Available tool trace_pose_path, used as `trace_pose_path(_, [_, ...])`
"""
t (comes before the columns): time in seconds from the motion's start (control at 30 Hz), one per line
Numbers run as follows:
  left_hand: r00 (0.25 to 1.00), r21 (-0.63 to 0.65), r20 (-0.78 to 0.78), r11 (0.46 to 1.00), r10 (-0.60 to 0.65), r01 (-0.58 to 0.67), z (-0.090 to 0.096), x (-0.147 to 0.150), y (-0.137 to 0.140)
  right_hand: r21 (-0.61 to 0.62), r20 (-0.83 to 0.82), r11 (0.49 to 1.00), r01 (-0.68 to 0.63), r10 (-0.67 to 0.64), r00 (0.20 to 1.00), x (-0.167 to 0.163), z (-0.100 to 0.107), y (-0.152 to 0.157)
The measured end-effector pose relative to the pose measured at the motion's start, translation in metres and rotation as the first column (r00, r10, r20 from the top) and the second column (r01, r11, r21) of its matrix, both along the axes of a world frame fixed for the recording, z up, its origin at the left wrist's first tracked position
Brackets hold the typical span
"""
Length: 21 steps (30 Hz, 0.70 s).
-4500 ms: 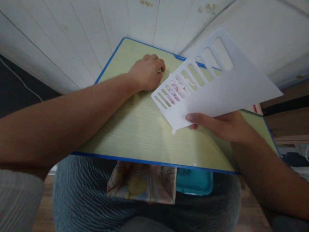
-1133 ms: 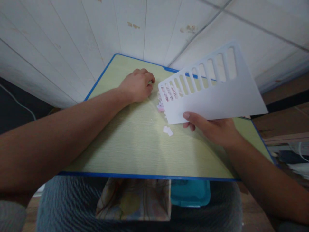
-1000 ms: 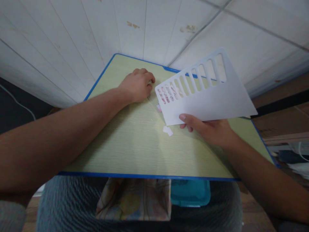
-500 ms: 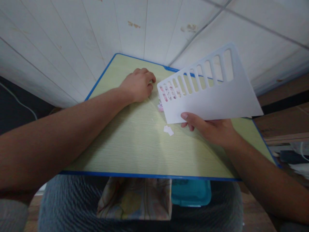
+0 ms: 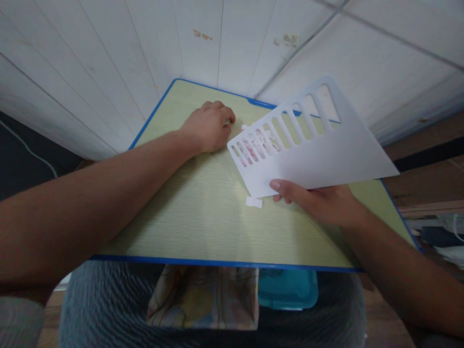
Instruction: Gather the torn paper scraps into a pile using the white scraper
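Note:
A white slotted sheet [image 5: 300, 166], with a row of rounded slots that grow longer toward one end, is tilted above the table. My right hand [image 5: 317, 200] pinches its lower edge, thumb on top and fingers underneath. Through the smaller slots, pink and white printed paper pieces [image 5: 259, 142] show; the sheet hides most of them. Two small white paper pieces [image 5: 253, 201] lie just below the sheet's near corner. My left hand [image 5: 210, 126] rests on the table left of the sheet, fingers loosely curled, with a gap between thumb and forefinger and nothing visible in it.
The light table top [image 5: 188, 212] has a blue rim and stands against a white panelled wall [image 5: 145, 43]. A grey cable [image 5: 300, 48] runs down the wall. Below the front edge, a patterned cloth pouch [image 5: 203, 299] and a teal plastic container [image 5: 290, 290] rest at my lap.
My right hand has lowered the slotted sheet and shifted it slightly left, its far end dipping toward the table. The left hand stays in nearly the same place.

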State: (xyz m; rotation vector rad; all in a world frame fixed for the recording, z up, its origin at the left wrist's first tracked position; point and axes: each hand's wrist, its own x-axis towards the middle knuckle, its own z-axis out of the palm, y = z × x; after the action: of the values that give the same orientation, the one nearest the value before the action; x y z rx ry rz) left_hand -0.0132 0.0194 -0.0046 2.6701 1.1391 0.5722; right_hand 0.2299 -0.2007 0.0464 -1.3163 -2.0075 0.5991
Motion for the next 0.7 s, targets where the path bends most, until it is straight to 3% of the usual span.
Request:
trace_pose_path(0.33, [0.999, 0.028, 0.017, 0.999, -0.034, 0.034, -0.0058, -0.0039, 0.0060, 0.045, 0.085, 0.999, 0.016, -0.019, 0.996, 0.0060, -0.0050, -0.0105])
trace_pose_path(0.57, [1.000, 0.003, 0.019, 1.000, -0.011, 0.011, -0.0051, -0.0018, 0.0063, 0.030, 0.053, 0.999, -0.022, 0.020, 0.998, 0.0011, 0.0014, -0.0067])
trace_pose_path(0.7, [1.000, 0.009, 0.009, 1.000, -0.010, 0.010, -0.0016, -0.0004, 0.0022, 0.045, -0.010, 0.998, 0.032, -0.032, 0.999, 0.0003, 0.0046, -0.0021])
